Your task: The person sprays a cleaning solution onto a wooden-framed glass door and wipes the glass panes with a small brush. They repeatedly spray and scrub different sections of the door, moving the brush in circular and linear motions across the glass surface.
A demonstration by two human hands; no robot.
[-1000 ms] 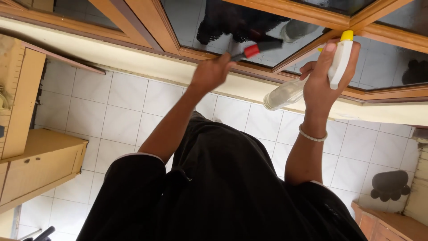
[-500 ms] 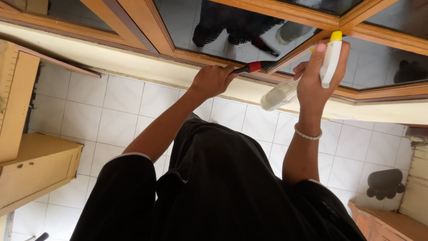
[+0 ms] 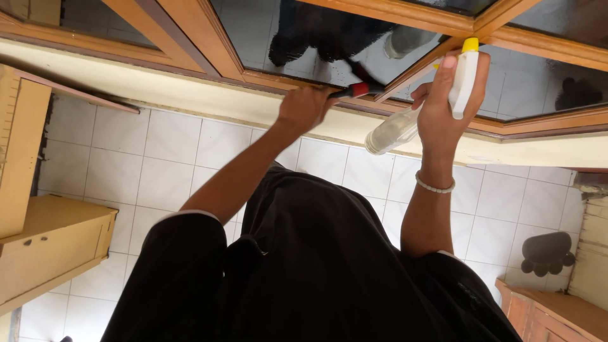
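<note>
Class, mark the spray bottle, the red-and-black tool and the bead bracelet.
spray bottle (image 3: 391, 131), head view, clear body.
red-and-black tool (image 3: 360, 89), head view, red band.
bead bracelet (image 3: 434, 187), head view, on the wrist.

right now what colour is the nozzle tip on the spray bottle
Yellow tip on the white-headed spray bottle, head view.

The window frame (image 3: 354, 12) is varnished wood, warm brown with a soft sheen. Its panes (image 3: 297, 38) are dark glass, glossy enough to mirror the room. The squeegee (image 3: 356, 90) in the left hand (image 3: 305, 107) has a matt black handle with a red plastic band. The spray bottle (image 3: 405, 123) in the right hand (image 3: 443, 107) is clear, smooth plastic with a white plastic trigger head and yellow nozzle. The floor tiles (image 3: 158, 164) are pale glazed ceramic, faintly shiny. The cabinet (image 3: 50, 247) looks like matt light wood board. The garment (image 3: 316, 266) is black matt cloth. The bracelet (image 3: 434, 186) has pale, smooth beads.
</note>
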